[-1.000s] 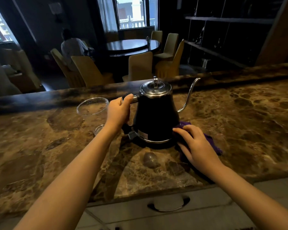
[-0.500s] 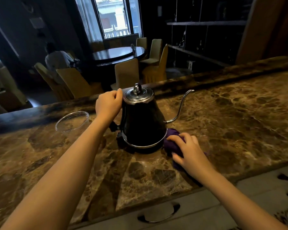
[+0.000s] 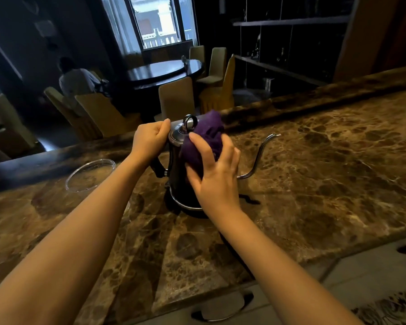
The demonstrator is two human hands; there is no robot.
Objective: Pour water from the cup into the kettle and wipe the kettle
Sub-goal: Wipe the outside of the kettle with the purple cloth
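Observation:
A black gooseneck kettle (image 3: 177,184) with a steel lid stands upright on its base on the marble counter (image 3: 314,184). My left hand (image 3: 150,139) is closed around the top of the kettle's handle. My right hand (image 3: 215,170) presses a bunched purple cloth (image 3: 209,137) against the kettle's upper body and lid, hiding much of the kettle's front. A clear plastic cup (image 3: 89,174) stands on the counter to the left of the kettle, partly behind my left forearm.
The counter's raised back ledge (image 3: 314,99) runs behind the kettle. White drawers with handles (image 3: 223,313) lie below the front edge. Beyond are a round dining table (image 3: 164,71), several chairs and a seated person (image 3: 76,82).
My right hand lifted the purple cloth from the counter beside the kettle's base up onto the kettle's upper body. My left hand kept hold of the handle. The view shifted, the kettle stayed put.

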